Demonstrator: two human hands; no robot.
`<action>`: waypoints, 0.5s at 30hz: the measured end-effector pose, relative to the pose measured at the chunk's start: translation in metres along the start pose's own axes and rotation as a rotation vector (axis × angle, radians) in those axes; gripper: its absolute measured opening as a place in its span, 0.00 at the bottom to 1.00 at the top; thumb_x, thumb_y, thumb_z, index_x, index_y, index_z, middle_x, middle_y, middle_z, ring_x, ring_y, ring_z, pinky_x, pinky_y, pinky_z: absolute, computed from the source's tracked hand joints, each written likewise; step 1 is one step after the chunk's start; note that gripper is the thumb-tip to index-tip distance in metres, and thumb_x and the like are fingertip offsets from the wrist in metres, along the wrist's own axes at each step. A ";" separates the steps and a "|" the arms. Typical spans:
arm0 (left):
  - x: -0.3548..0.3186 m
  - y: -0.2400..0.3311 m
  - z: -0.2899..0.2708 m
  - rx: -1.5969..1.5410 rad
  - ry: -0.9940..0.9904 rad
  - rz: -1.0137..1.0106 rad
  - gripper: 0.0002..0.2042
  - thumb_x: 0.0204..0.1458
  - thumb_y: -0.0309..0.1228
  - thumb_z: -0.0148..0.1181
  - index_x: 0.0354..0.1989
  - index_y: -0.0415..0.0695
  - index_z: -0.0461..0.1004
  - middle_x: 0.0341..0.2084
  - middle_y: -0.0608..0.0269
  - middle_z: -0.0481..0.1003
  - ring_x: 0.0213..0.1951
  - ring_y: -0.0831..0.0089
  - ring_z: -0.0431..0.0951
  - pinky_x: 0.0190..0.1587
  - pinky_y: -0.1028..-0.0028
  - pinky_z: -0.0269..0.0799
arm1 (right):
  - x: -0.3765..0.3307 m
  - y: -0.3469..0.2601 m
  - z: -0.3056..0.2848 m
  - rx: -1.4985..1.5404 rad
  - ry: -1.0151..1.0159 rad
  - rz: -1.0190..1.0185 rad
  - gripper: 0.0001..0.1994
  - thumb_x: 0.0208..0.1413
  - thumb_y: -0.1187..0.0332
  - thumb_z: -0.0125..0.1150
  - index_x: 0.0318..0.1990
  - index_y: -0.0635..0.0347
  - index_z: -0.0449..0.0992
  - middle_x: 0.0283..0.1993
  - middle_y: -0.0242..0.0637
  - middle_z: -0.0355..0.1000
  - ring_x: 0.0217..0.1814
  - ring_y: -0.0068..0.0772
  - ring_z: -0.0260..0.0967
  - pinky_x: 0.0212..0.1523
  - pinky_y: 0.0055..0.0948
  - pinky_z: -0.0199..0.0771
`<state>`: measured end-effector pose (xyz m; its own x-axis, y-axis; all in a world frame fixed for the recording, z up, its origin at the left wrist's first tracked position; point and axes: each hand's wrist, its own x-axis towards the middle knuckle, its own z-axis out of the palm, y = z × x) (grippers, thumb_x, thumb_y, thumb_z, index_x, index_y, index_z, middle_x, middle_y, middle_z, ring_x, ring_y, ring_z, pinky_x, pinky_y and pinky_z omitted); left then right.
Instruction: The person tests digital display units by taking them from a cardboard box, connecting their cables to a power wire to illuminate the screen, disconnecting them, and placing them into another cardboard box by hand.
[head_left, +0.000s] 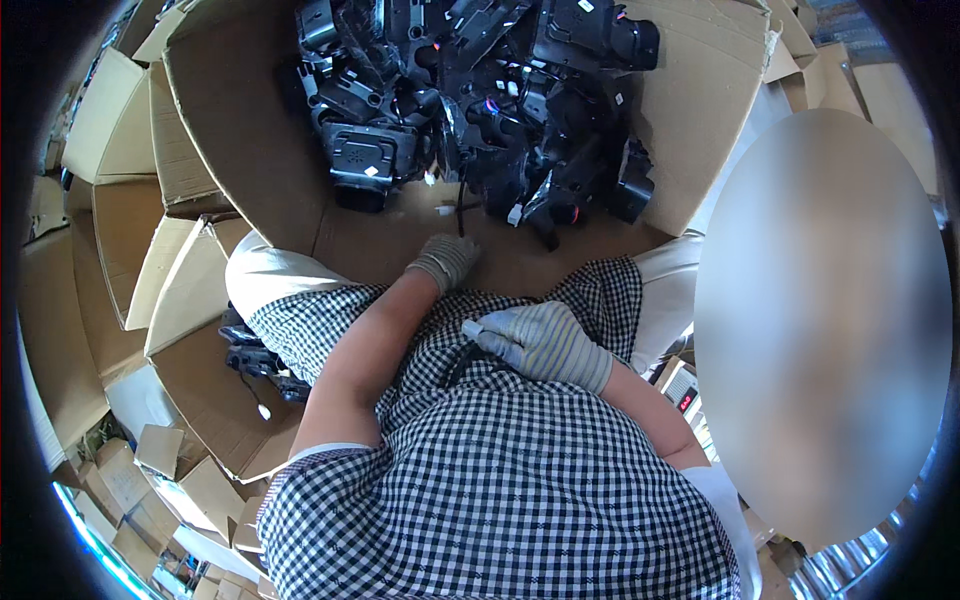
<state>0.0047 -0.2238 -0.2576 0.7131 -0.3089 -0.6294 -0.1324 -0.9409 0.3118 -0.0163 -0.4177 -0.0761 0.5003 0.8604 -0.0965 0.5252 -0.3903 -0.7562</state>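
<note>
My left hand (447,262), in a grey striped glove, is at the near edge of the large carton with its fingers curled. A thin black cable (461,212) runs down to its fingertips, and a small white plug (444,210) lies beside the cable. Over my lap, my gloved right hand (550,342) pinches a small pale block (472,328) between thumb and fingers; its exact kind is too small to tell. Something dark and cable-like (460,364) shows below that block against the checked apron. A pile of black plastic housings (500,120) with wires fills the carton's far part.
The large open carton (690,110) lies in front of me, between my knees. A smaller carton (215,385) with black parts (265,360) stands at my left. More cartons (130,240) crowd the left side. A device with a red display (685,395) is at my right.
</note>
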 end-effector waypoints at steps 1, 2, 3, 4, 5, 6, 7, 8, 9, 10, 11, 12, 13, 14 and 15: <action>0.000 -0.006 0.000 0.048 -0.034 0.061 0.15 0.54 0.34 0.50 0.46 0.43 0.75 0.47 0.49 0.74 0.46 0.54 0.77 0.48 0.56 0.73 | -0.002 -0.002 0.000 0.034 0.097 -0.032 0.15 0.62 0.56 0.47 0.46 0.49 0.78 0.35 0.37 0.78 0.30 0.38 0.75 0.30 0.32 0.75; -0.006 -0.005 -0.011 0.095 -0.066 0.119 0.15 0.54 0.33 0.49 0.47 0.43 0.74 0.47 0.48 0.74 0.47 0.53 0.76 0.48 0.56 0.73 | -0.004 -0.002 0.000 0.066 0.194 -0.069 0.16 0.62 0.54 0.46 0.45 0.49 0.79 0.33 0.37 0.77 0.30 0.38 0.75 0.29 0.32 0.75; -0.005 -0.011 -0.008 0.101 -0.067 0.123 0.15 0.54 0.33 0.49 0.47 0.43 0.74 0.47 0.48 0.74 0.47 0.53 0.76 0.48 0.56 0.73 | -0.006 0.002 -0.002 0.066 0.094 0.002 0.15 0.62 0.56 0.48 0.45 0.49 0.78 0.33 0.37 0.77 0.29 0.38 0.75 0.29 0.32 0.75; -0.002 -0.019 -0.003 0.006 -0.056 0.115 0.15 0.54 0.32 0.50 0.49 0.43 0.73 0.46 0.49 0.74 0.45 0.53 0.77 0.47 0.57 0.72 | -0.007 0.004 0.000 0.067 0.099 0.003 0.15 0.62 0.56 0.48 0.45 0.49 0.78 0.33 0.37 0.77 0.29 0.38 0.75 0.29 0.32 0.75; -0.002 -0.023 -0.007 -0.087 -0.045 0.106 0.16 0.54 0.31 0.50 0.51 0.43 0.72 0.46 0.50 0.75 0.44 0.53 0.77 0.47 0.59 0.72 | -0.005 0.005 0.000 0.082 0.117 0.009 0.14 0.61 0.57 0.49 0.45 0.49 0.78 0.32 0.37 0.77 0.29 0.38 0.75 0.29 0.33 0.74; -0.002 -0.024 -0.008 -0.081 -0.045 0.105 0.16 0.54 0.31 0.50 0.51 0.43 0.72 0.46 0.50 0.75 0.44 0.53 0.77 0.47 0.59 0.72 | -0.004 0.006 0.001 0.098 0.134 0.014 0.13 0.60 0.58 0.51 0.45 0.49 0.78 0.32 0.37 0.77 0.28 0.38 0.75 0.29 0.33 0.74; -0.004 -0.024 -0.009 -0.257 0.118 0.120 0.16 0.55 0.34 0.51 0.50 0.43 0.72 0.43 0.53 0.75 0.42 0.57 0.76 0.45 0.62 0.72 | -0.004 0.007 -0.001 0.099 0.139 0.012 0.13 0.60 0.58 0.51 0.45 0.49 0.78 0.32 0.37 0.77 0.28 0.38 0.75 0.29 0.33 0.74; -0.009 -0.022 -0.013 -0.434 0.283 0.131 0.16 0.56 0.36 0.51 0.50 0.43 0.71 0.40 0.57 0.74 0.39 0.62 0.75 0.42 0.65 0.71 | -0.002 0.008 -0.005 0.046 0.170 -0.053 0.12 0.60 0.59 0.52 0.44 0.51 0.78 0.31 0.38 0.77 0.29 0.38 0.75 0.29 0.34 0.74; -0.015 -0.018 -0.020 -0.609 0.448 0.148 0.17 0.57 0.39 0.52 0.50 0.43 0.71 0.38 0.60 0.74 0.37 0.66 0.75 0.40 0.69 0.71 | 0.000 0.008 -0.010 -0.011 0.205 -0.114 0.12 0.60 0.60 0.53 0.43 0.53 0.79 0.31 0.40 0.77 0.29 0.38 0.75 0.29 0.34 0.74; -0.023 -0.014 -0.027 -0.784 0.612 0.163 0.18 0.57 0.42 0.53 0.50 0.43 0.71 0.35 0.63 0.74 0.34 0.71 0.74 0.38 0.72 0.71 | 0.002 0.007 -0.014 -0.010 0.209 -0.115 0.12 0.60 0.60 0.53 0.43 0.53 0.79 0.31 0.40 0.77 0.29 0.38 0.75 0.29 0.34 0.74; -0.035 -0.009 -0.034 -0.960 0.779 0.174 0.19 0.58 0.44 0.53 0.50 0.43 0.71 0.33 0.67 0.73 0.32 0.76 0.73 0.36 0.76 0.70 | 0.004 0.004 -0.017 0.163 0.298 -0.006 0.12 0.59 0.61 0.54 0.42 0.56 0.79 0.30 0.40 0.77 0.28 0.38 0.75 0.29 0.32 0.74; -0.057 0.004 -0.057 -1.109 0.699 0.227 0.21 0.59 0.49 0.51 0.48 0.43 0.71 0.28 0.71 0.70 0.26 0.84 0.68 0.29 0.82 0.67 | 0.004 0.003 -0.023 0.335 0.392 0.113 0.12 0.59 0.61 0.55 0.41 0.59 0.79 0.30 0.41 0.77 0.28 0.37 0.75 0.28 0.31 0.74; -0.076 0.016 -0.071 -1.187 0.660 0.215 0.22 0.59 0.49 0.51 0.48 0.42 0.72 0.27 0.71 0.70 0.23 0.85 0.67 0.26 0.83 0.65 | 0.003 0.000 -0.033 0.367 0.357 0.226 0.12 0.58 0.64 0.57 0.40 0.63 0.78 0.30 0.42 0.77 0.27 0.35 0.76 0.27 0.28 0.73; -0.093 0.027 -0.079 -1.266 0.622 0.199 0.22 0.59 0.50 0.51 0.47 0.41 0.72 0.26 0.71 0.70 0.21 0.86 0.65 0.23 0.84 0.63 | 0.002 -0.005 -0.042 0.541 0.308 0.356 0.11 0.57 0.66 0.58 0.40 0.64 0.78 0.29 0.42 0.77 0.26 0.32 0.75 0.27 0.26 0.72; -0.108 0.036 -0.082 -1.317 0.636 0.268 0.23 0.58 0.50 0.51 0.46 0.41 0.73 0.25 0.71 0.70 0.20 0.86 0.65 0.23 0.84 0.62 | 0.003 -0.008 -0.047 0.592 0.333 0.358 0.11 0.57 0.66 0.58 0.40 0.64 0.78 0.28 0.42 0.76 0.25 0.31 0.75 0.27 0.26 0.72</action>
<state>-0.0201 -0.2134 -0.1201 0.9887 -0.0105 -0.1494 0.1497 0.0394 0.9879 0.0130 -0.4276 -0.0403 0.8005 0.5342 -0.2717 -0.1172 -0.3051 -0.9451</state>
